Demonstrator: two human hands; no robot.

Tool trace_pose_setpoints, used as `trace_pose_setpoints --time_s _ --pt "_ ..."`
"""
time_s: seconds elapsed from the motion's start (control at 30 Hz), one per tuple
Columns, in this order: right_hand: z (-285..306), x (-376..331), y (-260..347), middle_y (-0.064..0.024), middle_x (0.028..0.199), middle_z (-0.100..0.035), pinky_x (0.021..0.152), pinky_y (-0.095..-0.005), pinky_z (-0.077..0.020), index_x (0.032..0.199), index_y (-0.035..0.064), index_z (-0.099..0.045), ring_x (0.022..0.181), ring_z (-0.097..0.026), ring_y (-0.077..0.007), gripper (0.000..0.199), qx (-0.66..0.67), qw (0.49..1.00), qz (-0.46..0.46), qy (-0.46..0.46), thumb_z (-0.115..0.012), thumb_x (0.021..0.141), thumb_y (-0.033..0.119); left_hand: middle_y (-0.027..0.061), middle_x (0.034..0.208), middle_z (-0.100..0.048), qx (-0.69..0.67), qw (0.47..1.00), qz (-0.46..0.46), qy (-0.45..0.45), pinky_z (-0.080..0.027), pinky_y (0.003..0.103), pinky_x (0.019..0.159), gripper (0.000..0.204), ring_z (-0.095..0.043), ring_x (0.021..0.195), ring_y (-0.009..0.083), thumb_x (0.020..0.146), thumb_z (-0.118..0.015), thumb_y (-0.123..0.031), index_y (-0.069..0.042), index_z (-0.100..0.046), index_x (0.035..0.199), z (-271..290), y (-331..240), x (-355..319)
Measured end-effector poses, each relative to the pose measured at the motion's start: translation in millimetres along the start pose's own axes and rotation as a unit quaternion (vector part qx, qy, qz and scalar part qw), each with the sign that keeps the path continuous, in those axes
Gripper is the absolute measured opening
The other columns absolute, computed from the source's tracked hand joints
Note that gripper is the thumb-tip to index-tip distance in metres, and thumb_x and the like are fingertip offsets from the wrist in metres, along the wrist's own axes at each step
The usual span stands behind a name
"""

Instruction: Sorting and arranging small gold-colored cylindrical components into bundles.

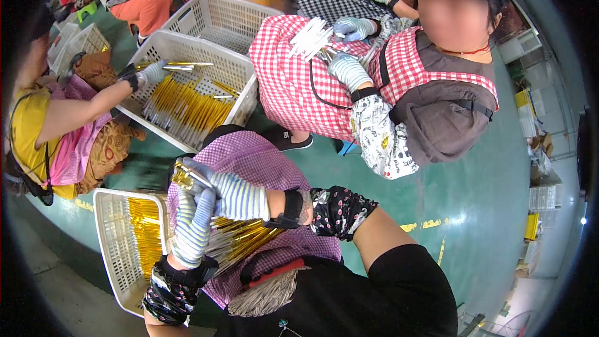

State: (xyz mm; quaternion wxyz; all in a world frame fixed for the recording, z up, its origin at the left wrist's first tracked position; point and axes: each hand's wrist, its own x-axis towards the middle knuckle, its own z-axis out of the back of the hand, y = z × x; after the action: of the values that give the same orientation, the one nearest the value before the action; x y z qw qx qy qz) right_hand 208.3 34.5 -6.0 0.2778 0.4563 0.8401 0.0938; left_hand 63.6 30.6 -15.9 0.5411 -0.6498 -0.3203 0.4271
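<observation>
Both my hands wear striped gloves with grey-blue fingertips and meet above my lap. My left hand (191,228) is closed around slim gold-and-silver sticks (185,178), whose ends show above its fingers. Coming in from the right, my right hand (240,196) is closed at the same sticks, its fingertips touching them; a silver one lies against its fingers. Beneath my hands, many loose gold-and-silver sticks (240,242) lie on my purple checked apron (256,156), partly hidden by my hands.
Beside my left arm stands a white plastic crate (103,221) with gold sticks. Ahead is a larger crate (181,43) where a person in yellow reaches in. A person in a red checked apron (281,50) sits close ahead, holding white sticks (310,39). More workers sit farther back.
</observation>
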Motion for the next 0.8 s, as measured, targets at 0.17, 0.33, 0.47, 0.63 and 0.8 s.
trace_pose_setpoints --time_s 0.17,0.33,0.47,0.63,0.8 --pt "39.6 6.9 11.7 0.0012 0.106 -0.054 0.079 -0.0202 -0.0537 0.142 0.0105 -0.038 0.094 -0.056 -0.0091 0.049 -0.395 0.855 0.333 0.05 -0.055 0.096 0.005 0.016 0.15 -0.034 -0.043 0.996 -0.077 0.002 -0.026 0.036 0.115 0.075 -0.035 0.138 0.0258 0.093 -0.057 -0.012 -0.003 -0.014 0.154 -4.7 -13.5 -0.4" --pt "83.4 9.6 108.9 0.0007 0.087 -0.055 0.067 -0.0256 -0.0507 0.12 0.0085 -0.052 0.075 -0.056 -0.0103 0.028 -0.299 0.862 0.372 -0.171 -0.059 0.094 0.012 0.0178 0.153 -0.029 0.122 0.985 -0.119 0.04 -0.023 0.041 0.117 0.074 -0.029 0.142 0.0298 0.086 -0.062 -0.014 0.0 -0.027 0.149 24.2 -3.9 -18.7" --pt "178.2 17.6 191.6 -0.0009 0.078 -0.06 0.066 -0.0312 -0.0539 0.094 0.0108 -0.059 0.07 -0.059 -0.0156 0.011 -0.099 0.89 0.394 -0.207 -0.062 0.093 0.021 0.0178 0.152 -0.031 0.132 0.986 -0.096 0.015 -0.025 0.041 0.116 0.068 -0.031 0.141 0.0294 0.084 -0.062 -0.012 0.0 -0.035 0.145 25.9 0.0 -34.0" --pt "237.8 8.6 247.2 -0.0024 0.073 -0.063 0.072 -0.0369 -0.0567 0.088 0.0105 -0.061 0.071 -0.063 -0.0201 0.014 0.071 0.838 0.467 -0.273 -0.06 0.094 0.023 0.0172 0.153 -0.031 0.098 0.994 -0.044 -0.001 -0.027 0.042 0.116 0.067 -0.035 0.139 0.0292 0.084 -0.062 -0.013 0.0 -0.036 0.144 34.8 10.8 -40.5" --pt "222.2 3.4 241.6 -0.0075 0.096 -0.065 0.087 -0.038 -0.0526 0.101 0.0052 -0.064 0.093 -0.062 -0.022 0.021 0.127 0.79 0.486 -0.353 -0.06 0.092 0.023 0.0175 0.152 -0.032 0.092 0.995 -0.03 -0.027 -0.027 0.042 0.115 0.067 -0.035 0.139 0.0294 0.084 -0.062 -0.014 0.001 -0.036 0.144 44.2 17.4 -48.1"
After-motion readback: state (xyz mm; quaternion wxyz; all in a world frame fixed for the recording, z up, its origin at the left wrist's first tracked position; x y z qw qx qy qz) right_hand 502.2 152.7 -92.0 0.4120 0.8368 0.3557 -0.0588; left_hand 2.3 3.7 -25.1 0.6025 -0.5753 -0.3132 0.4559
